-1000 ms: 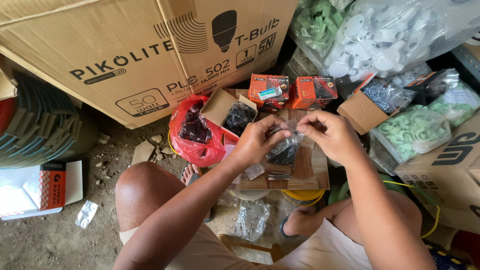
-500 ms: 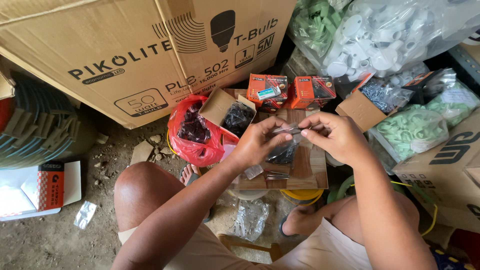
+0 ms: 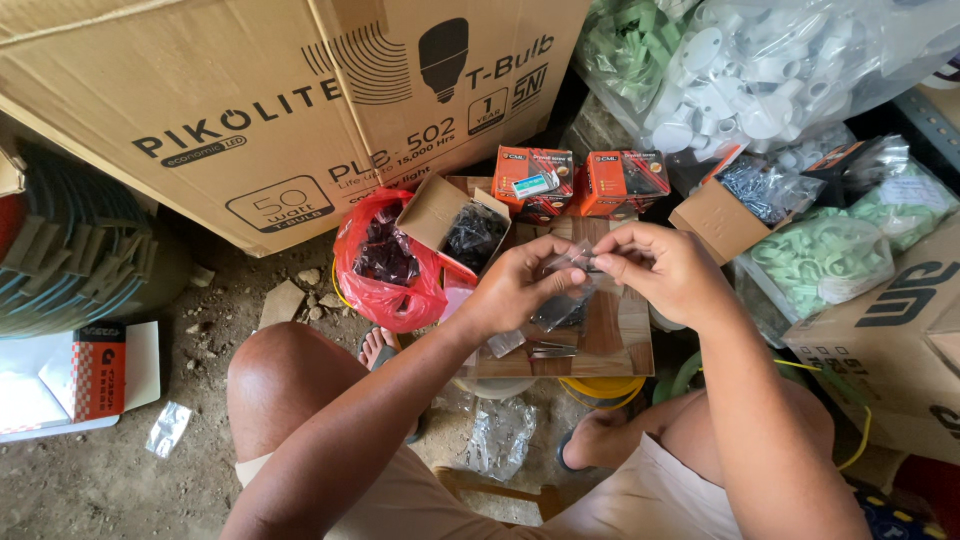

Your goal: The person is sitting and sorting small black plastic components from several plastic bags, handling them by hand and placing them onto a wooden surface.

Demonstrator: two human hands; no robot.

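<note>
The left hand [image 3: 515, 290] and the right hand [image 3: 665, 270] pinch one small clear bag [image 3: 565, 300] with their fingers over the wooden board [image 3: 615, 340]; two orange boxes [image 3: 580, 180] stand at its far edge.

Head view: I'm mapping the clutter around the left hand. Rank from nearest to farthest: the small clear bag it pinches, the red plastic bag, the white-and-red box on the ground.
From the left hand:
1. Small clear bag: pinched in its fingertips, over the wooden board.
2. Red plastic bag: to the left, beside an open carton.
3. White-and-red box: far left, on the dirt.
</note>
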